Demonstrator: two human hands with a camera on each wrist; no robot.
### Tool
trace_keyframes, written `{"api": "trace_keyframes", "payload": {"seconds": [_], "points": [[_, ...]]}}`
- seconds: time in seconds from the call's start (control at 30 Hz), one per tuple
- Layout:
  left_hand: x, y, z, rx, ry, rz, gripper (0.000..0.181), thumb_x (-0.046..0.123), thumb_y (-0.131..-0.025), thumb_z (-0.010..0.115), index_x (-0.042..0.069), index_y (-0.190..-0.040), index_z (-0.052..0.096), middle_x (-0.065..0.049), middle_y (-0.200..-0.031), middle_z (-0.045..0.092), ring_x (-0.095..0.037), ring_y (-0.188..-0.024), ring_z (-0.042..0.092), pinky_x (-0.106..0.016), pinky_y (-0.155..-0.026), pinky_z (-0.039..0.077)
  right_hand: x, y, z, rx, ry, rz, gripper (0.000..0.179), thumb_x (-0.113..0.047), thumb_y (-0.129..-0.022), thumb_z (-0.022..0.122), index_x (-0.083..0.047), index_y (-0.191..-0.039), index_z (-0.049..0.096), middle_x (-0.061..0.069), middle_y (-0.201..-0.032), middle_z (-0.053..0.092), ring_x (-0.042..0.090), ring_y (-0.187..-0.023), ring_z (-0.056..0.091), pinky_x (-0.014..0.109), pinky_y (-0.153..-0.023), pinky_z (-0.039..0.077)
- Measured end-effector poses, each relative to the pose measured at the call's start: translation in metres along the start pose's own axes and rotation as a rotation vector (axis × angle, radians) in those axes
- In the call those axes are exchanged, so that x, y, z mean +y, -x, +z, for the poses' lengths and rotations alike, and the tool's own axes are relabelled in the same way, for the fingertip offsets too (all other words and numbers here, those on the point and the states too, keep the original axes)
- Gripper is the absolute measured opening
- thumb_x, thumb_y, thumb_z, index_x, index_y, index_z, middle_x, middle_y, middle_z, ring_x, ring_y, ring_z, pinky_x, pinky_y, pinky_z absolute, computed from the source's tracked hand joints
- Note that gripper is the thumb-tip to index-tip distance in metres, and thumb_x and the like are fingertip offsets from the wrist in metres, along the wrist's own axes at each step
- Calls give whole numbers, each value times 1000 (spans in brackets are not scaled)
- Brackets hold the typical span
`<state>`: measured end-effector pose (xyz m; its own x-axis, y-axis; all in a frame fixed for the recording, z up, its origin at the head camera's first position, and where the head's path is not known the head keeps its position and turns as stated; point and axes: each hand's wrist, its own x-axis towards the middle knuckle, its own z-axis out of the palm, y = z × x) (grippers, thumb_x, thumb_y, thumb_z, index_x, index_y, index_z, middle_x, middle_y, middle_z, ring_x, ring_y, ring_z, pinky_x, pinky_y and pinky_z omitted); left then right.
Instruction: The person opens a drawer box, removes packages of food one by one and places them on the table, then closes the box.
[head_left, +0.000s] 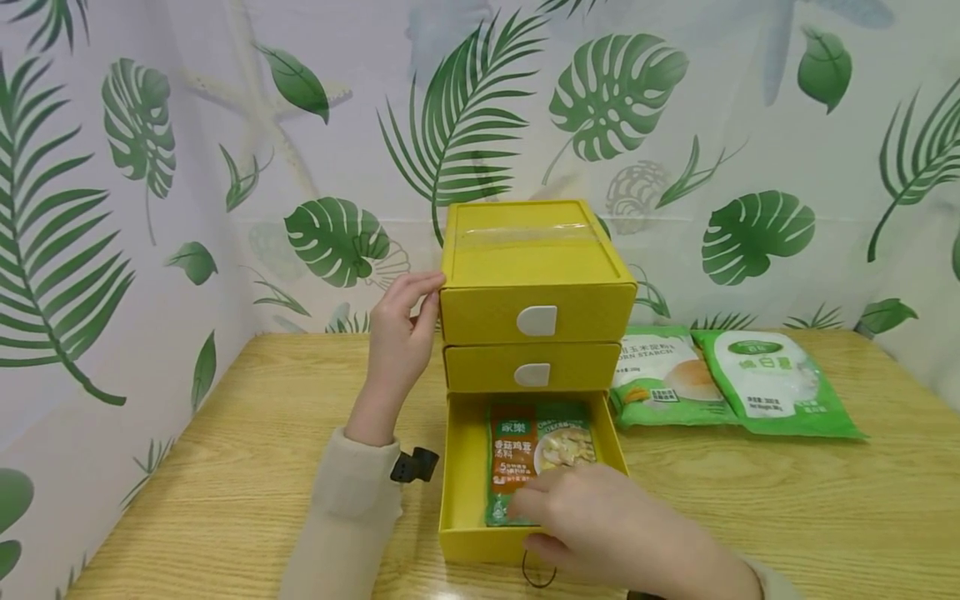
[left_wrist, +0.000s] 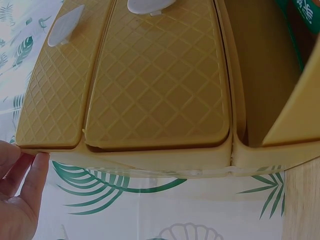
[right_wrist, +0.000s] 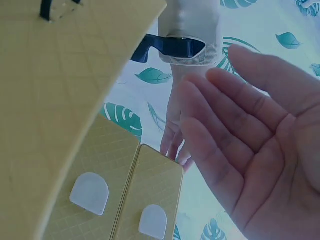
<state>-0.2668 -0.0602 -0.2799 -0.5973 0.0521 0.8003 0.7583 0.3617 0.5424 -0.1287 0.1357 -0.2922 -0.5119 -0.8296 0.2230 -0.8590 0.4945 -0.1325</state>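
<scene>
A yellow unit of three stacked drawers (head_left: pixel 536 267) stands on the table. My left hand (head_left: pixel 405 321) touches its upper left edge, fingertips at the corner beside the top drawer; the left wrist view shows the fingers (left_wrist: pixel 37 182) there too. The bottom drawer (head_left: pixel 463 475) is pulled out. In it lies a green and orange soup-mix packet (head_left: pixel 512 454) with printed lettering and a food picture. Over the drawer's front edge is my right hand (head_left: pixel 600 521), covering part of the packet. In the right wrist view its palm (right_wrist: pixel 270 160) is bare and the fingers are loosely bent.
To the right of the unit lie a green and white corn starch bag (head_left: pixel 663 387) and another green and white bag (head_left: pixel 776 375). The two upper drawers are closed, with white tabs (head_left: pixel 537 321). A thin dark loop (head_left: pixel 540 587) hangs at the bottom drawer's front. Behind is a leaf-printed cloth (head_left: pixel 480 125).
</scene>
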Motion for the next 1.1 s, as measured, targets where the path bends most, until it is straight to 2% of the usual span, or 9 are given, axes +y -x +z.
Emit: {"api": "trace_keyframes", "payload": {"seconds": [0.17, 0.3, 0.57, 0.8, 0.97, 1.1], "points": [[0, 0, 1, -6, 1, -9, 19, -4, -86, 52, -6, -101, 63, -14, -100, 59, -22, -92, 57, -29, -57, 52, 3, 2, -2, 39, -14, 37, 11, -16, -77, 68, -15, -82, 58, -12, -74, 54, -1, -63, 49, 14, -53, 42], [0, 0, 2, -7, 3, -13, 19, -4, -86, 52, -6, -101, 63, -14, -101, 59, -22, -92, 57, -28, -56, 52, 7, 5, -1, 54, -18, 99, 11, -17, -78, 67, -15, -83, 58, -9, -77, 57, 0, -63, 52, 14, -52, 43], [0, -1, 0, -1, 0, -11, 20, -5, -86, 51, -6, -102, 63, -15, -101, 58, -22, -92, 57, -27, -57, 52, 24, 8, 2, 63, 41, 206, 11, -19, -79, 66, -15, -81, 56, -8, -70, 55, 0, -50, 43, 18, -43, 38], [1, -1, 0, 0, 0, -1, 19, -5, -86, 51, -6, -101, 63, -15, -100, 59, -23, -90, 58, -26, -57, 52, 42, 11, 10, -14, 88, 333, 17, -19, -76, 68, -9, -84, 58, -6, -61, 48, 4, -43, 38, 20, -38, 33], [1, -1, 0, 1, 1, -2, 19, -5, -86, 51, -7, -101, 63, -15, -100, 59, -23, -91, 57, -26, -57, 52, 47, 8, 17, -84, 99, 449, 30, -21, -75, 68, 1, -93, 58, -1, -57, 50, 9, -43, 44, 25, -37, 37], [1, -1, -1, 3, 5, -4, 19, -5, -86, 51, -6, -101, 63, -15, -100, 59, -23, -92, 57, -27, -57, 52, 49, 7, 22, -128, 94, 525, 21, -20, -76, 67, -2, -81, 57, -1, -55, 46, 11, -42, 41, 27, -37, 35]]}}
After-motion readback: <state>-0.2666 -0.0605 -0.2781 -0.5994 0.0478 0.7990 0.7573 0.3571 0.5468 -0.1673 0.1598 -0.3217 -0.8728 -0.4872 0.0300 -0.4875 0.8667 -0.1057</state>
